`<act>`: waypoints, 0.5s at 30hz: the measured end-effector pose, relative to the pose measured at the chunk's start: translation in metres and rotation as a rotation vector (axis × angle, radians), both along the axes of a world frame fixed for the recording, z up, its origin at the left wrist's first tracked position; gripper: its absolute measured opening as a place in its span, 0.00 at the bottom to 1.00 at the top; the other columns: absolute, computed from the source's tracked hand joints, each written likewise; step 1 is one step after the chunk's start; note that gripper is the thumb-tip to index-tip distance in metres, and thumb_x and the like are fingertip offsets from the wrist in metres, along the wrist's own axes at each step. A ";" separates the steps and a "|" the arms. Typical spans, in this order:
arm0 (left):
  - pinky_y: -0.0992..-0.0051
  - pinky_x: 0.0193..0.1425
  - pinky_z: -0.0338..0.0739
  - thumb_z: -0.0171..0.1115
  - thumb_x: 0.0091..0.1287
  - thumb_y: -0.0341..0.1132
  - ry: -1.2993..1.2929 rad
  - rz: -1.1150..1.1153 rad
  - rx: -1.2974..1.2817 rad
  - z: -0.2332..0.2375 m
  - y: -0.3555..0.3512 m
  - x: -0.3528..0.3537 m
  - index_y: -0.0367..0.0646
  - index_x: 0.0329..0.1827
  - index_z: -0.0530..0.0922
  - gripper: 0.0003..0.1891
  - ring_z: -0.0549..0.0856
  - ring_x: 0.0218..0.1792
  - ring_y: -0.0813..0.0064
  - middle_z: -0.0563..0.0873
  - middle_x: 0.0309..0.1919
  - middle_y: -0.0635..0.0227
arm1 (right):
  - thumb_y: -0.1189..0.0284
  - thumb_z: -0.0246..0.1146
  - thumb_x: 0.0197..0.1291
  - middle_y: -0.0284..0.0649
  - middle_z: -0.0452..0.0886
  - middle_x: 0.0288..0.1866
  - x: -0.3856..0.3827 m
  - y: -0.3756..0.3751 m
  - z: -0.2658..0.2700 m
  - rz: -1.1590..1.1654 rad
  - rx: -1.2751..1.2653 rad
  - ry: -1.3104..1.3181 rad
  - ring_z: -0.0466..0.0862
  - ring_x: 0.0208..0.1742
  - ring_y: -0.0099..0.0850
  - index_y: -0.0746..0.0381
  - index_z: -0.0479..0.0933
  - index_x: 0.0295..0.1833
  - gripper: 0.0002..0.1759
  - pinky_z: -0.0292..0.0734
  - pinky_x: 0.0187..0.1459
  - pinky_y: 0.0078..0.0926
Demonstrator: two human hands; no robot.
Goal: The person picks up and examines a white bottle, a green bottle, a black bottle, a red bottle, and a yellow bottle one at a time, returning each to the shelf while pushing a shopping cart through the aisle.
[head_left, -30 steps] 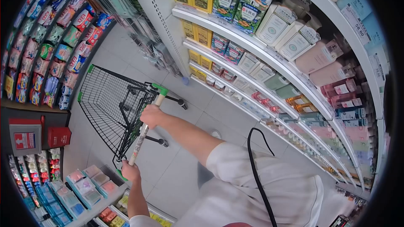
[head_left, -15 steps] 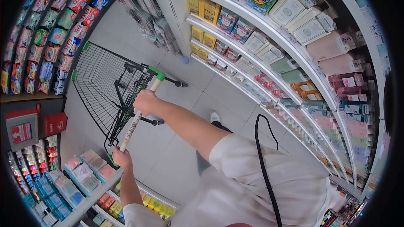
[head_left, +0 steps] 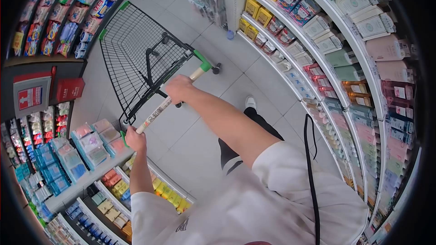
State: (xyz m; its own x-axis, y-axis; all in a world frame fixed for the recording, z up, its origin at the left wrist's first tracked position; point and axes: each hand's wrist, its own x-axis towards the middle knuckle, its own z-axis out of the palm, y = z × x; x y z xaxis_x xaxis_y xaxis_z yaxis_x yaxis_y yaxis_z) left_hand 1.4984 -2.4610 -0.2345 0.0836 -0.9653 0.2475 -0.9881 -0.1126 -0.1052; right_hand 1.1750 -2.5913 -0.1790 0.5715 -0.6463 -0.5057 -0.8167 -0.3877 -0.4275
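Shopping cart [head_left: 148, 66] stands upright on the tiled floor [head_left: 177, 156]; judged easy to roll, awkward to lift. Wire basket [head_left: 122, 41] looks stiff, mesh perhaps flexing slightly. Handle bar [head_left: 155, 117] seems rigid, probably smooth; best held near both ends. Right grip [head_left: 180, 89] wraps it short of the green cap [head_left: 205, 66]; left grip [head_left: 135, 139] is closed round the opposite end. Casters [head_left: 217, 68] appear small, probably swivelling freely.

Room to pass ran over the floor [head_left: 265, 84] between the cart [head_left: 149, 70] and the stocked shelves [head_left: 347, 109] on the right — but on the left, stacked packs [head_left: 92, 144] and racked packets [head_left: 58, 12] blocked the way.
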 end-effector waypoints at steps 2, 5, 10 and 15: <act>0.58 0.34 0.69 0.63 0.44 0.25 0.000 -0.028 -0.011 0.003 0.007 0.016 0.46 0.29 0.72 0.11 0.79 0.29 0.55 0.79 0.24 0.63 | 0.60 0.67 0.48 0.36 0.87 0.42 0.015 0.012 -0.002 0.009 0.008 0.001 0.86 0.47 0.33 0.55 0.87 0.42 0.16 0.80 0.47 0.35; 0.59 0.34 0.68 0.63 0.44 0.25 -0.012 -0.086 -0.004 0.002 0.017 0.055 0.46 0.28 0.72 0.11 0.79 0.29 0.56 0.78 0.23 0.64 | 0.60 0.67 0.48 0.36 0.87 0.42 0.047 0.038 -0.012 -0.024 0.010 -0.018 0.86 0.48 0.34 0.56 0.87 0.42 0.16 0.80 0.48 0.36; 0.61 0.36 0.68 0.63 0.44 0.26 0.015 -0.177 -0.021 0.002 0.027 0.118 0.46 0.28 0.71 0.10 0.79 0.31 0.58 0.77 0.24 0.66 | 0.63 0.67 0.46 0.37 0.87 0.42 0.103 0.081 -0.014 -0.128 0.006 -0.021 0.85 0.48 0.34 0.57 0.86 0.40 0.16 0.80 0.48 0.36; 0.62 0.42 0.67 0.64 0.47 0.28 -0.050 -0.245 -0.016 0.005 0.034 0.174 0.46 0.31 0.71 0.11 0.76 0.40 0.59 0.76 0.33 0.66 | 0.66 0.65 0.45 0.41 0.87 0.38 0.150 0.129 -0.009 -0.151 -0.049 -0.085 0.87 0.42 0.41 0.59 0.85 0.37 0.13 0.80 0.45 0.41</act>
State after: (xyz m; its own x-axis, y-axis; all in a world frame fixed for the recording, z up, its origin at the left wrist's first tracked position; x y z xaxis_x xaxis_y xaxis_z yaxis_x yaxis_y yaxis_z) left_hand 1.6719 -2.4270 -0.2298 -0.1653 -0.9512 0.2605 -0.9796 0.1278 -0.1551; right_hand 1.3255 -2.4624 -0.1879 0.5056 -0.7505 -0.4256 -0.8289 -0.2858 -0.4808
